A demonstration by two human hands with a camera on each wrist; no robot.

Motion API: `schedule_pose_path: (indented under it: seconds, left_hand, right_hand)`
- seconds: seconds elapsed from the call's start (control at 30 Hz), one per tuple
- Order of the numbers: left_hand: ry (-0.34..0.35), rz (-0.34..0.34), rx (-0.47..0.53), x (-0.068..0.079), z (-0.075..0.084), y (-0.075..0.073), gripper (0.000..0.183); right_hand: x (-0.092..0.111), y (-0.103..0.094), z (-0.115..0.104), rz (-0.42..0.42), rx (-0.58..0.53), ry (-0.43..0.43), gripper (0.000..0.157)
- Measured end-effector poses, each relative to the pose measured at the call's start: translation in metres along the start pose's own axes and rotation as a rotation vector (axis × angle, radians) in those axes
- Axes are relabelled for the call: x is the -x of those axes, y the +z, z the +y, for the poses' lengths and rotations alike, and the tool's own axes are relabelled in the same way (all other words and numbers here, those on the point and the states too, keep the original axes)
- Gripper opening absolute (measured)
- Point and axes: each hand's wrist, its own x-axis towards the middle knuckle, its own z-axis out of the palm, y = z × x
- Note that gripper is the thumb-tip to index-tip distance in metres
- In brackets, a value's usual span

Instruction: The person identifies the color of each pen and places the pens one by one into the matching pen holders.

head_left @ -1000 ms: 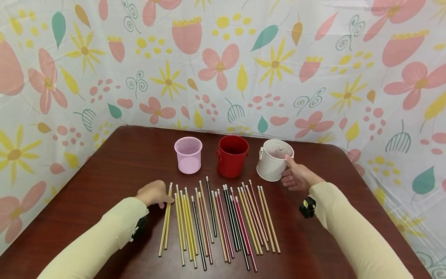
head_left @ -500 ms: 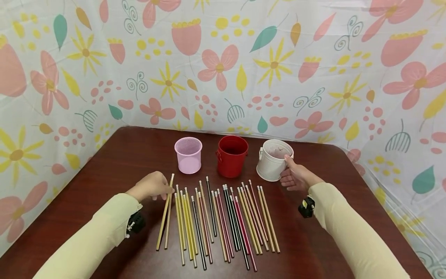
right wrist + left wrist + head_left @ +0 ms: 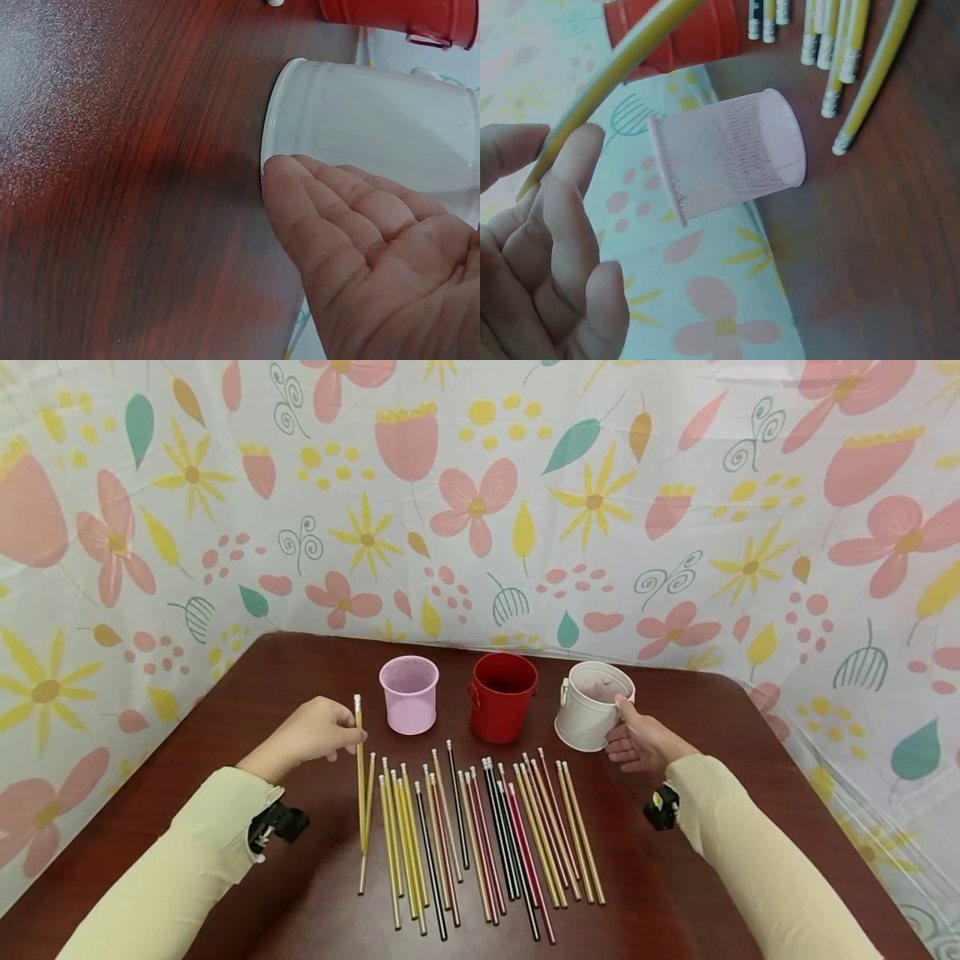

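My left hand pinches a yellow pencil near its eraser end, thumb against fingertips. That pencil stands nearly upright, eraser up, left of the pink mesh cup; in the left wrist view the pencil slants past the cup. Another yellow pencil lies behind it on the table. At the right, my right hand touches the white bucket, thumb at its rim and fingers along its outer side. The right wrist view shows those fingers extended against the bucket; the thumb is hidden there.
A red bucket stands between the pink cup and the white bucket. Several yellow, black, dark red and gold pencils lie in a row on the brown table, erasers toward the containers. Patterned cloth hangs behind.
My left hand has lifted one yellow pencil from the left end of the row and tilted it toward upright, moving up and slightly left. The right hand stays at the white bucket.
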Motion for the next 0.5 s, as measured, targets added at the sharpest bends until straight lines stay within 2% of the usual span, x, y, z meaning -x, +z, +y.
schedule_pose_path:
  seconds: [0.1,0.3,0.4,0.5]
  left_hand:
    - [0.027,0.065,0.045,0.0024,0.001,-0.0018,0.016]
    - [0.108,0.273,0.124,0.0048,0.0028,-0.0022,0.014]
    - [0.111,0.366,0.167,0.0055,0.004,-0.0016,0.014]
    - [0.103,0.45,0.256,0.0048,0.0056,0.0001,0.015]
  right_hand:
    - [0.0008,0.0011,0.0001,0.0,0.003,0.008,0.102]
    - [-0.0002,0.0009,0.0006,0.008,-0.001,0.011,0.102]
    - [0.0004,0.0007,-0.0009,0.014,-0.001,0.009,0.102]
    - [0.0008,0.0011,-0.0022,0.016,-0.006,0.01,0.102]
